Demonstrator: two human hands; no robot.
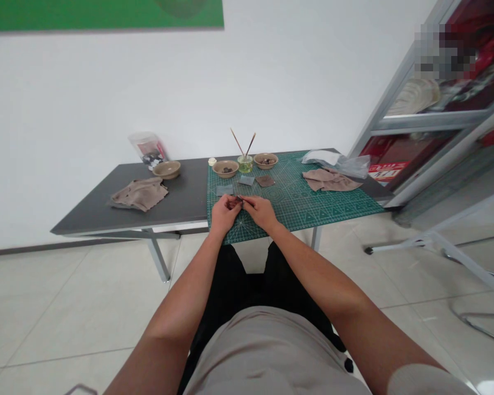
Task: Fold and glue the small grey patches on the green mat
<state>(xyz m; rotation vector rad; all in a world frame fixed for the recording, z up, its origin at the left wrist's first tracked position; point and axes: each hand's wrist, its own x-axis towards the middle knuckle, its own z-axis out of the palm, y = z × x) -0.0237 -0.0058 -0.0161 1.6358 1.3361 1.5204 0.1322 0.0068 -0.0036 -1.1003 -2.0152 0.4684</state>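
My left hand (224, 213) and my right hand (260, 210) meet over the front edge of a green cutting mat (296, 203). Both have their fingers closed around a small dark piece (239, 199) between the fingertips, too small to name. Just beyond my left hand lies a flat grey square (224, 190). Farther back are another grey square (246, 180) and a brown square (265, 181). Behind them, a glass jar (245, 163) of yellow-green liquid holds two thin brushes (251, 144), between a bowl (225, 169) and a second bowl (265, 161) with dark pieces inside.
A brown cloth (140, 194), another bowl (167, 170) and a clear plastic tub (148, 149) occupy the table's left side. On the right lie a second cloth (331, 180) and a plastic bag (341, 162). A small white cap-like thing (212, 162) sits near the wall.
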